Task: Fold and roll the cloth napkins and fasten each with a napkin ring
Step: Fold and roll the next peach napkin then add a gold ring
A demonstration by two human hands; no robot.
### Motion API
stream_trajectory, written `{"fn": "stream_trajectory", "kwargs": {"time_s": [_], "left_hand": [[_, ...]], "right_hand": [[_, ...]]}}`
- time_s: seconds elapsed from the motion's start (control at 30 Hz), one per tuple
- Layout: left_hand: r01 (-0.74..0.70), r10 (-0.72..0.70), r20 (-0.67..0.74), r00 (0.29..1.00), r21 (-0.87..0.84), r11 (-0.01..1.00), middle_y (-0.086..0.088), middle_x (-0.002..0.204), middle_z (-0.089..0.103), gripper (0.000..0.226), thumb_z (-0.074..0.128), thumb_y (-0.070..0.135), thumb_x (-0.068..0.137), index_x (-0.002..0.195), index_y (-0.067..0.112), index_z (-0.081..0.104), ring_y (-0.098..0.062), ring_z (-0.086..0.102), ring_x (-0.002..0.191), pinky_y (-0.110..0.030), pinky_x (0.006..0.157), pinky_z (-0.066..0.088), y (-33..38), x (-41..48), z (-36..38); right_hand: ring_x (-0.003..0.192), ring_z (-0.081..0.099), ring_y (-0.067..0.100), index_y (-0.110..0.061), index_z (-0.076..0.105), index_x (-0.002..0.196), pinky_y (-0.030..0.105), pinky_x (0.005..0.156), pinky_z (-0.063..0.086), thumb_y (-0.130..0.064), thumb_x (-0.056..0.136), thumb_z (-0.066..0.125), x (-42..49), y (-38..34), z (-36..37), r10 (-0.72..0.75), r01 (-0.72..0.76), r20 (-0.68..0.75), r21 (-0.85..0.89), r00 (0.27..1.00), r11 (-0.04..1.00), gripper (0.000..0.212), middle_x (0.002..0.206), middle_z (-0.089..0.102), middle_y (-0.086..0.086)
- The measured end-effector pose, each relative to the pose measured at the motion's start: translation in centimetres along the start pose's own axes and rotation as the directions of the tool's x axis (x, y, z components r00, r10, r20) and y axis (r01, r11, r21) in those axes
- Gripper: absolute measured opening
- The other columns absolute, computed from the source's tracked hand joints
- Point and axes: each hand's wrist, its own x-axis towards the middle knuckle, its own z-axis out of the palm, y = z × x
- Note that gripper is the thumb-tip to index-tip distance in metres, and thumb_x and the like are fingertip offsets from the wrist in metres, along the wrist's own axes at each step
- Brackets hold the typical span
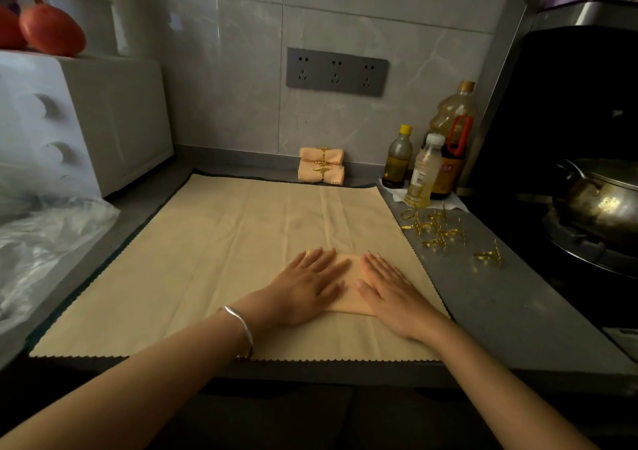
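- Both hands lie flat and spread, holding nothing: the left hand [307, 287] and the right hand [393, 294] press palm-down, side by side, on a folded napkin [350, 294].
- Only a strip of the napkin shows between the hands. Its near edge runs out from under the left palm to the right wrist.
- The napkin sits on a big beige cloth [207, 259] with zigzag edges, toward the cloth's right side and nearer its front edge than its back.
- Wide bare cloth stretches left of the left hand and behind both hands.
- The cloth's right edge passes just beside the right hand, with grey counter [500, 294] beyond it.
- Loose rings [433, 228] lie in a tangle on that counter just past the cloth's right edge. A lone ring [488, 255] stands apart, nearer the stove.
- Two rolls [321, 166], each ringed in gold, are stacked against the back wall, just behind the cloth's far edge.
- Bottles [423, 173] crowd the back right corner, and a pot [597, 201] sits on the stove to the right.
- A white oven [79, 121] and a plastic bag [45, 242] hem in the left side.
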Motion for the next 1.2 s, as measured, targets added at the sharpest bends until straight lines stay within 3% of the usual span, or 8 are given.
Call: {"fn": "stream_trajectory", "kwargs": {"time_s": [0.17,0.37,0.47,0.63,0.77,0.87,1.0,1.2], "left_hand": [[-0.123,0.138,-0.118,0.983,0.125,0.985,0.008,0.147,0.029,0.049,0.018,0.053,0.097,0.145,0.042,0.024,-0.012,0.02,0.134,-0.028,0.11,0.008,-0.1,-1.5,-1.2],[-0.14,0.145,-0.02,0.989,0.154,0.978,0.008,0.152,0.027,0.064,0.037,0.063,0.09,0.147,0.036,0.024,-0.014,0.023,0.139,-0.027,0.114,0.011,-0.2,-2.9,-2.5],[-0.144,0.149,-0.029,0.988,0.134,0.98,0.008,0.148,0.033,0.061,0.048,0.051,0.09,0.145,0.031,0.032,-0.013,0.033,0.134,-0.022,0.11,0.02,-0.1,-3.2,-3.1],[-0.089,0.106,-0.116,0.988,0.144,0.986,0.01,0.142,0.044,0.048,0.051,0.04,0.092,0.139,0.034,0.043,-0.009,0.041,0.129,-0.023,0.107,0.029,0.0,-3.0,-3.0],[-0.042,0.054,-0.25,0.967,0.054,0.998,0.007,0.122,0.06,0.033,0.057,0.032,0.09,0.123,0.03,0.06,-0.013,0.053,0.114,-0.023,0.094,0.039,-1.4,-2.8,-2.1],[0.024,-0.058,-0.392,0.918,-0.091,0.996,0.004,0.098,0.066,0.023,0.063,0.038,0.086,0.102,0.023,0.069,-0.016,0.06,0.091,-0.023,0.076,0.042,-2.0,-2.6,-1.6],[0.054,-0.212,-0.436,0.875,-0.347,0.936,0.013,0.064,0.053,0.024,0.068,0.037,0.082,0.065,0.026,0.054,-0.002,0.048,0.06,-0.014,0.056,0.034,-2.3,-1.7,-1.0],[0.157,-0.429,-0.381,0.819,-0.57,0.806,0.011,0.059,0.055,0.026,0.07,0.045,0.078,0.065,0.025,0.061,-0.003,0.048,0.056,-0.014,0.051,0.031,-2.5,0.1,-0.7]], "right_hand": [[0.14,-0.006,-0.006,-0.032,0.012,0.149,0.022,0.117,-0.005,-0.071,0.085,0.008,-1.5,1.9,-1.0,-0.157,0.158,-0.031,0.017,0.987,0.987,0.075,0.155,0.003,-0.018],[0.13,-0.002,-0.014,-0.04,0.02,0.144,0.003,0.1,-0.018,-0.08,0.077,0.027,-4.3,2.8,-3.0,-0.233,0.225,-0.031,-0.162,0.972,0.961,0.078,0.144,0.008,-0.03],[0.131,0.017,-0.01,-0.038,0.037,0.141,0.014,0.111,-0.003,-0.078,0.074,0.028,-4.0,3.3,-3.0,-0.276,0.262,-0.081,-0.151,0.958,0.953,0.078,0.142,0.03,-0.027],[0.111,0.043,0.0,-0.031,0.057,0.122,0.016,0.1,0.023,-0.055,0.077,0.047,-2.6,3.3,-2.6,-0.318,0.297,-0.182,-0.134,0.931,0.946,0.052,0.115,0.053,-0.02],[0.093,0.051,-0.002,-0.03,0.067,0.103,0.02,0.085,0.041,-0.027,0.081,0.07,-1.9,3.7,-1.7,-0.212,0.25,-0.317,0.083,0.924,0.965,0.023,0.096,0.058,-0.02],[0.083,0.055,0.002,-0.026,0.068,0.094,0.018,0.071,0.041,-0.026,0.082,0.07,-1.4,3.1,-1.5,-0.024,0.156,-0.346,0.361,0.938,0.92,0.012,0.086,0.062,-0.012],[0.074,0.056,0.006,-0.018,0.067,0.091,0.01,0.061,0.041,-0.023,0.084,0.069,-0.4,2.4,-1.3,0.15,0.063,-0.367,0.509,0.918,0.859,0.009,0.079,0.064,-0.006],[0.07,0.06,0.013,-0.013,0.066,0.084,0.02,0.062,0.043,-0.019,0.08,0.073,1.0,2.2,-1.0,0.318,-0.043,-0.32,0.642,0.892,0.766,0.01,0.073,0.066,-0.001]]}}
